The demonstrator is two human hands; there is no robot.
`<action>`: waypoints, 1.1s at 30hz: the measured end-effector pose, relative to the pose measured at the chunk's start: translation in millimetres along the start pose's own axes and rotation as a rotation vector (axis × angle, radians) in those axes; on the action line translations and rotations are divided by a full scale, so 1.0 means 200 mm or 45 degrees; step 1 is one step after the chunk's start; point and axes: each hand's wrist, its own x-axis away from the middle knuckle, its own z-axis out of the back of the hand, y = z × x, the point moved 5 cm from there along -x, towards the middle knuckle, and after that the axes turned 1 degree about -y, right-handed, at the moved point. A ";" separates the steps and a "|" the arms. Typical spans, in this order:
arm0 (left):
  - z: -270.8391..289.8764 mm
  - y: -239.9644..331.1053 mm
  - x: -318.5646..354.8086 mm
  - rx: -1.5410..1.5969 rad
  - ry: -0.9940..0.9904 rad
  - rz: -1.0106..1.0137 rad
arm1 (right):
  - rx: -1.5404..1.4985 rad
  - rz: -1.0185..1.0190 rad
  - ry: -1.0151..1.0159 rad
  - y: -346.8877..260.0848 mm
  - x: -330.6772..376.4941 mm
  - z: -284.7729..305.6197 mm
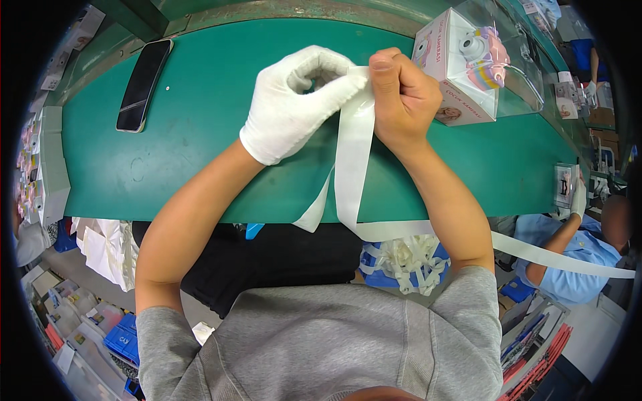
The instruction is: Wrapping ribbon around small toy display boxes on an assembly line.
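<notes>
My left hand [281, 107], in a white glove, curls with its thumb and forefinger pinched at the top of a long white strip [354, 144] that looks like label backing. Bare and closed like a fist, my right hand [406, 100] grips the same strip between thumb and bent fingers, right beside the left fingertips. A glossy clear patch shows on the strip just below the pinch. The strip hangs down past the near edge of the green table [200, 73], then runs off to the right under my right forearm. A shorter tail dangles beside it.
Right of my right hand stands a pink-and-white box [438, 67] with a clear front and a toy camera. A phone [144, 85] lies at the far left of the table. A blue bin [391, 275] of crumpled strips sits below. A co-worker [568, 254] is at the right.
</notes>
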 end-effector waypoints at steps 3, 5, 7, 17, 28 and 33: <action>0.00 0.00 0.00 -0.031 0.000 -0.007 | -0.014 -0.037 0.011 0.00 0.00 0.00; 0.00 0.00 0.00 -0.022 -0.005 -0.004 | -0.033 0.012 0.007 0.00 0.00 0.01; -0.01 0.00 0.00 -0.007 -0.007 -0.017 | -0.039 0.023 0.003 0.00 0.00 0.02; 0.05 0.02 -0.02 0.110 0.035 0.018 | -0.263 -0.107 -0.157 0.02 0.01 -0.05; 0.06 -0.02 -0.03 0.145 0.021 0.096 | -0.273 -0.327 -0.117 0.02 0.03 -0.03; 0.16 0.03 -0.09 -0.041 0.049 0.031 | -0.346 -0.397 -0.072 0.05 0.04 -0.03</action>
